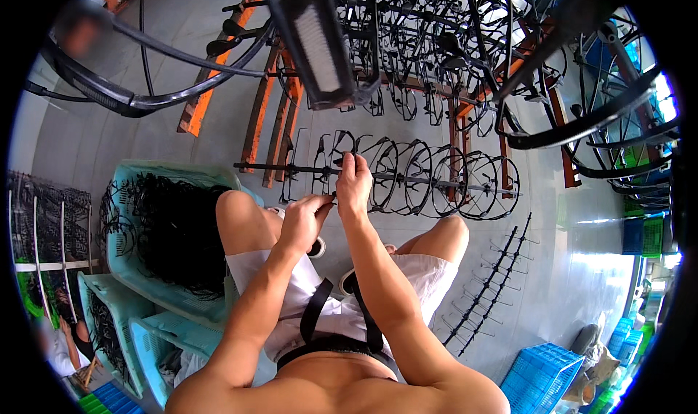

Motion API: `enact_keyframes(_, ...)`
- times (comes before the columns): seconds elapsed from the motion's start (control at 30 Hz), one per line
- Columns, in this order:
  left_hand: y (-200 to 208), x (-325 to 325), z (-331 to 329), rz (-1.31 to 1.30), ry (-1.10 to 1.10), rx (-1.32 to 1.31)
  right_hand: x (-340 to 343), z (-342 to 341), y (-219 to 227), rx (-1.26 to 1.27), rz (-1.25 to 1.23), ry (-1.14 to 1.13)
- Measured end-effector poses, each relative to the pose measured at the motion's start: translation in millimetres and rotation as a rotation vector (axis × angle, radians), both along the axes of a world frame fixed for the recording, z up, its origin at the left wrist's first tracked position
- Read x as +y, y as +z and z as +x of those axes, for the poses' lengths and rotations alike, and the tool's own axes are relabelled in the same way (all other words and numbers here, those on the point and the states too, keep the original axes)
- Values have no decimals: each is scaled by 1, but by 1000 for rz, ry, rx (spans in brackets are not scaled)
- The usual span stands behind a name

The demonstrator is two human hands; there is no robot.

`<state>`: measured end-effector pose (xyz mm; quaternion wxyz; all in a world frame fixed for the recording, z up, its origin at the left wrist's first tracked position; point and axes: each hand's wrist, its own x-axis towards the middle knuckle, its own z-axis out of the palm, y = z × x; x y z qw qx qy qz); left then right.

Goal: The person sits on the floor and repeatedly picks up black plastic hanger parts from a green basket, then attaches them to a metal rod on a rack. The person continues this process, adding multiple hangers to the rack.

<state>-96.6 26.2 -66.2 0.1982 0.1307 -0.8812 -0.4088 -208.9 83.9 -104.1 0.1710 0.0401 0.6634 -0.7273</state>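
Note:
In front of my knees a dark rod (254,166) with thin wire hooks runs across from left to right. Several thin black hoops (434,172) hang along its right part. At the rod's middle my right hand (354,185) pinches a black hoop (346,132), its fingertips partly covering it. Just below and to the left, my left hand (299,221) has thumb and fingers pressed together. A small dark end shows at those fingertips, but most of it is hidden. The two hands are close together and look apart.
A teal crate (156,163) of tangled black parts (174,247) stands left of my knee, with more teal crates behind. Two hooked rods (483,290) lie on the right floor, near a blue crate (542,374). Orange racks (254,123) with hanging black parts stand ahead.

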Motion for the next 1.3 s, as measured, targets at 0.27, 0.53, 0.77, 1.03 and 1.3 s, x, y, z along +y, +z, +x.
enact_keyframes(0.27, 0, -2, 1, 13, -1, -11, -3, 0, 13, -30, -92, -57)
enact_keyframes(0.53, 5, -2, 2, 18, 25, -64, -3, 7, 19, -70, -281, -39)
enact_keyframes(0.77, -6, -4, -9, 119, 140, 41, 28, 39, -7, -46, -457, 71)
enact_keyframes(1.03, -6, 1, -9, 486, 169, -109, 44, 58, -18, -42, -516, 85)
enact_keyframes(1.3, -9, -2, 7, 304, 113, -83, 50, 58, -14, 112, -386, 191)
